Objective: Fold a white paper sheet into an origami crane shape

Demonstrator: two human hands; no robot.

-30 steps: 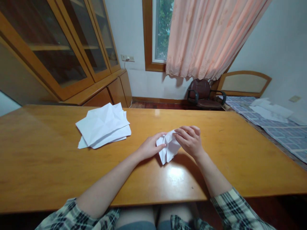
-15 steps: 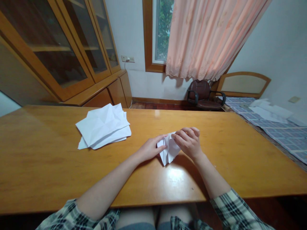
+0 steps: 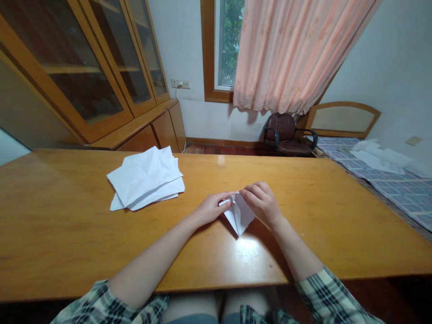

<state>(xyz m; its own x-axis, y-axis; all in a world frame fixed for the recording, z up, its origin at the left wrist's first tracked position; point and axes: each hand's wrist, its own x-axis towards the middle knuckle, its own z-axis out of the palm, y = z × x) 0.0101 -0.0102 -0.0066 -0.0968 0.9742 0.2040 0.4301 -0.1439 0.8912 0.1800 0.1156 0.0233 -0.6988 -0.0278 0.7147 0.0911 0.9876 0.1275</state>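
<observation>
White paper, creased into a small pointed shape, sits between the person's two hands: this folded sheet [image 3: 240, 218] has its tip aimed down toward the near edge of the table [image 3: 101, 245]. The left hand [image 3: 212, 209] grasps it from the left side, thumb laid across the front face near the top and the other fingers reaching along the far edge. The right hand [image 3: 261, 202] pinches the upper right part with bent fingers — just beside the left fingertips, though the exact grip of its thumb is hidden. A fold line runs down the paper from between the hands to the tip, and a dark shadow falls on the wood under the right hand. Off to the left of the left hand and a little farther out, well apart from it, lies a loose stack of white sheets [image 3: 146, 177], the top one marked with crossing creases. Plaid sleeves [image 3: 326, 288] end around the person's forearms. Beyond the hands, past the table's far edge, stand a glass-doored cabinet [image 3: 135, 112] on the left and a dark red armchair [image 3: 283, 130] on the right — the latter under a pink curtain [image 3: 286, 58].
</observation>
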